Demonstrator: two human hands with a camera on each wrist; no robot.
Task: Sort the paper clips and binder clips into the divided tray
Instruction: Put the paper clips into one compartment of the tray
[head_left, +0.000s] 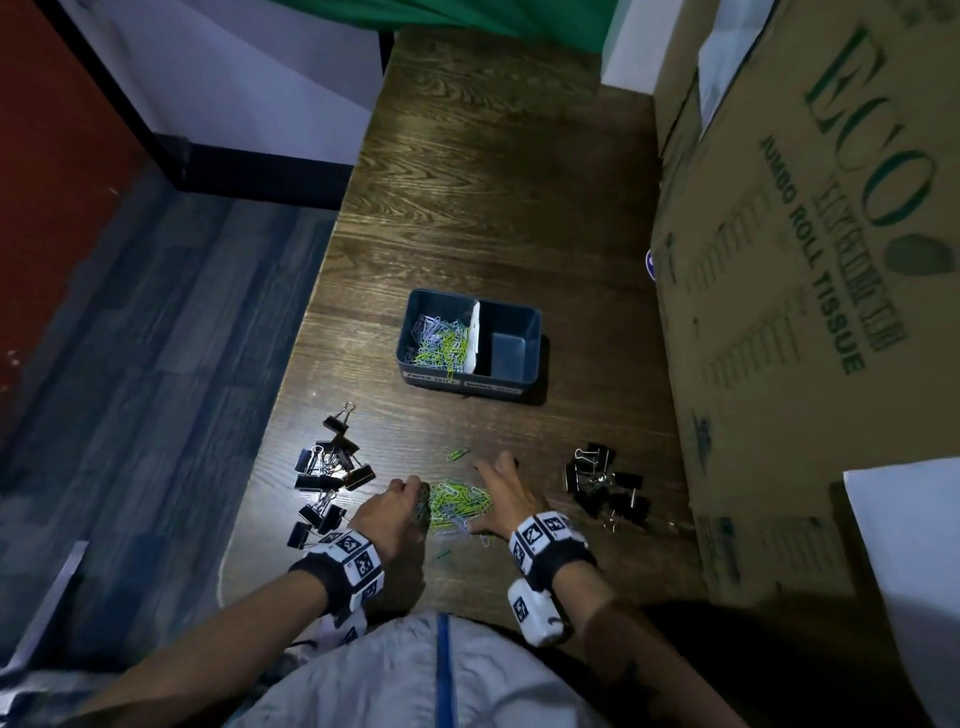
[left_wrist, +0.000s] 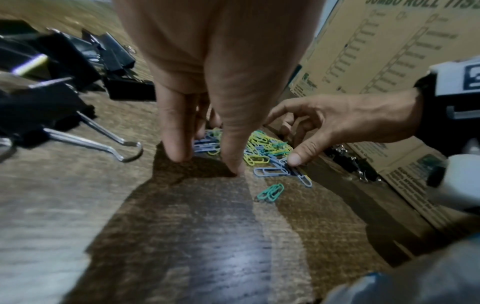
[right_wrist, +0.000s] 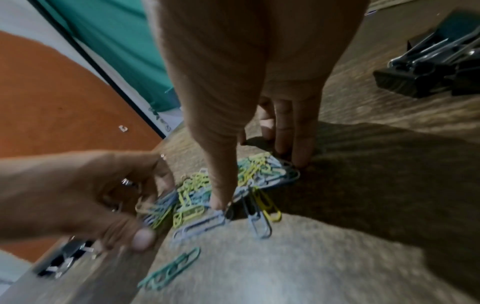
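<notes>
Both hands stand on either side of the loose heap of paper clips (head_left: 460, 501), seemingly so that they can rake it together into one scoop rather than pick clips singly. The left hand (head_left: 396, 512) stands on its fingertips at the heap's left edge, back of the hand up, its fingers (left_wrist: 176, 131) pointing almost straight down with some blue clips caught behind them; whether they pinch those clips or merely press against them cannot be told. The right hand (head_left: 506, 493) is spread wider at the heap's right edge, fingers planted on the worktop (head_left: 498, 208) beyond the clips, and its thumb (left_wrist: 296, 156) presses down on a blue clip at the near rim; it holds nothing closed. A pair of green clips (left_wrist: 271, 192) lies apart, nearer the person than either hand. The binder clips wait in two black groups outside the hands: one (head_left: 330, 478) just left of the left hand, one (head_left: 605, 486) to the right of the right hand, probably parted to keep them out of the scoop. The divided tray (head_left: 530, 358) sits well ahead of both hands, its left compartment already holding coloured clips, its right compartment bare, with a white divider (head_left: 474, 338) between.
</notes>
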